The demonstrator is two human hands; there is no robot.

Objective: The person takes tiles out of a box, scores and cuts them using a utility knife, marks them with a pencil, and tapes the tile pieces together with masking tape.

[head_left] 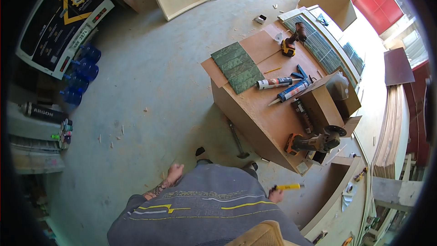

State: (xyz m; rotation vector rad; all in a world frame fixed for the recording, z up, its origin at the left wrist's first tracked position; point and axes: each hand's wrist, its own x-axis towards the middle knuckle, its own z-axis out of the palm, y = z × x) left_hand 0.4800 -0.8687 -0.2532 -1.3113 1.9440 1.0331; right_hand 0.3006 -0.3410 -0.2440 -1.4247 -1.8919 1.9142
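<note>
The right hand [276,195] grips a yellow tool [288,186] low in the view, to the right of the grey shirt [200,205] — its fingers are partly hidden and the tool's exact kind is hard to make out. The tool points away from the shirt, well apart from the items on the wooden box [250,102]. The left hand [175,172], beyond a tattooed forearm, has its fingers bent; how far they close, and whether they hold anything, I cannot tell.

On the box lie a green patterned panel [236,67], a pencil [273,70], a pale tube [274,83] and a blue caulking gun [292,91], with a cordless drill [290,43] toward the far edge. Nearer the person, an angle grinder [316,142] lies beside an open carton [322,105]; the carton's walls hide part of its inside. A hammer [238,141] is on the floor by the box, its upper handle hard to see in shadow. At far left, 4 blue water bottles [85,69] are near a van [63,18], which is cut off. A tan shape [258,237] is cropped at the bottom — unclear.
</note>
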